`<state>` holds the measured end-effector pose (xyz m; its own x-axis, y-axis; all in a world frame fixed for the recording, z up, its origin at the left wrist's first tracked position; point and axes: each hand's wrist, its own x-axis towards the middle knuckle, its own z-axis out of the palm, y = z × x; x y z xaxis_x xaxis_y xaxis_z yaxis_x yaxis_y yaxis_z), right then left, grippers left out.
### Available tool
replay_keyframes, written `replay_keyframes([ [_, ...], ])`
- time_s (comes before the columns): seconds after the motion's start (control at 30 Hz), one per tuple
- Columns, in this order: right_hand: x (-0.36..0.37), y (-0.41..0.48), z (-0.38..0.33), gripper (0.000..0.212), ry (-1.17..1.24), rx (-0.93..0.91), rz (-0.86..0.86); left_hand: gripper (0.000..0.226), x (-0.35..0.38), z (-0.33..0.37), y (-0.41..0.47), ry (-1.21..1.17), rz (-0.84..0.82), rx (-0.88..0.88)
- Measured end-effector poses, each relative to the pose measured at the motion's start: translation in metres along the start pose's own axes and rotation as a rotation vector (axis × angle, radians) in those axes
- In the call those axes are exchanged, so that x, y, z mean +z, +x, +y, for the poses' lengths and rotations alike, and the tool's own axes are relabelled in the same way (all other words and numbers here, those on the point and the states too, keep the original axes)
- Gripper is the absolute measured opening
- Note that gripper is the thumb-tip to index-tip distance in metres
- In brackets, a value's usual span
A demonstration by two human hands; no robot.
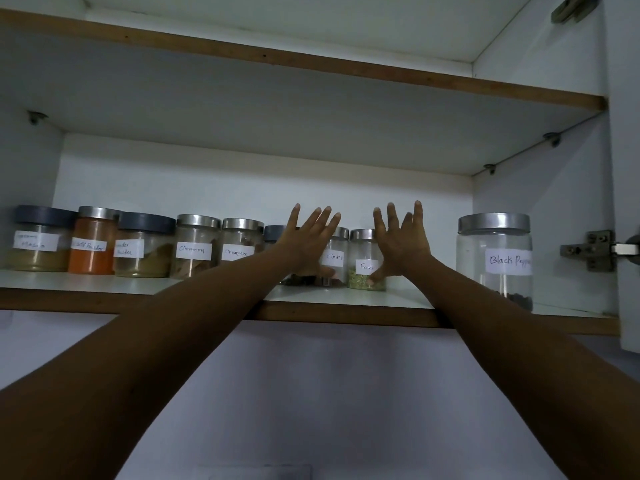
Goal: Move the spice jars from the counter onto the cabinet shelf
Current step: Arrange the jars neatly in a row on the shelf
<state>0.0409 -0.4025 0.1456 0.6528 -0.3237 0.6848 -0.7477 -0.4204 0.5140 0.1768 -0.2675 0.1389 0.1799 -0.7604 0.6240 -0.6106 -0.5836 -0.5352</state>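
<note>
Both hands are released, with fingers straight and spread and nothing grasped. The left hand (308,242) is raised before the Cloves jar (336,258). The right hand (401,242) is raised before the Fennel jar (363,266), its thumb laid low against the glass. The jars (195,247) are lined from the left wall to mid-shelf (346,296), set back from the front edge. A bare gap is left between Fennel and the Black Pepper jar (495,258), which is set nearer that edge.
</note>
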Motion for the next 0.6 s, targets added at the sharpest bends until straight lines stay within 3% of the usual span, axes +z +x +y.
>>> replay_keyframes([
  [0.23, -0.018, -0.031, 0.003, 0.102, 0.128, -0.070, 0.235, 0.076, -0.025, 0.003, -0.025, 0.009, 0.152, 0.012],
  [0.4, -0.033, -0.070, 0.013, 0.052, 0.148, -0.037, 0.549, 0.041, -0.060, 0.022, -0.054, -0.187, 0.362, -0.034],
  [0.5, -0.036, -0.093, 0.030, 0.035, 0.186, -0.007, 0.654, 0.038, -0.077, 0.040, -0.063, -0.215, 0.402, -0.001],
  [0.6, -0.035, -0.114, 0.061, 0.042, 0.184, -0.002, 0.688, 0.045, -0.095, 0.059, -0.063, -0.263, 0.390, 0.082],
])
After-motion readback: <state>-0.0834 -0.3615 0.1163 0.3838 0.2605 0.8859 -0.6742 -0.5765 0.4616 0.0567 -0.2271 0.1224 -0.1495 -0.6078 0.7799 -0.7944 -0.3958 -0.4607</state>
